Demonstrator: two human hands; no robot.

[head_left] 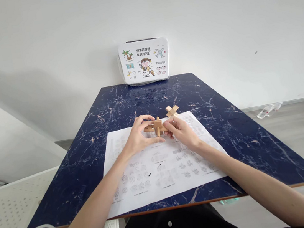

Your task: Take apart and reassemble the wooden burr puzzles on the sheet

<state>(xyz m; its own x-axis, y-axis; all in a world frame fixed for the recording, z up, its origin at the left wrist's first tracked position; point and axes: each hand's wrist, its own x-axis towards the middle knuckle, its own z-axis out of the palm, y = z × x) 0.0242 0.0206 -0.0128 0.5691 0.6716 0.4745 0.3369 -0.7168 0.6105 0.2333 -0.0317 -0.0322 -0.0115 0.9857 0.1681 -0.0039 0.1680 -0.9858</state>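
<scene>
Hands [139, 134] on wooden assembly [158, 126] — light tan, blocky middle, crossing bars.

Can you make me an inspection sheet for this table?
Surface: dark blue marbled table under printed white paper.
Job's things: tan wooden assembly of blocks and rods between the hands; crossed tan wooden pieces beyond.
Clutter: white rectangular cartoon case, far edge; clear plastic item, floor right.
Hands: left hand curves around the assembly; right hand pinches its right side.
Cables: white looped cable, lower left.
Surroundings: pale wall; white perforated rack, left.
</scene>
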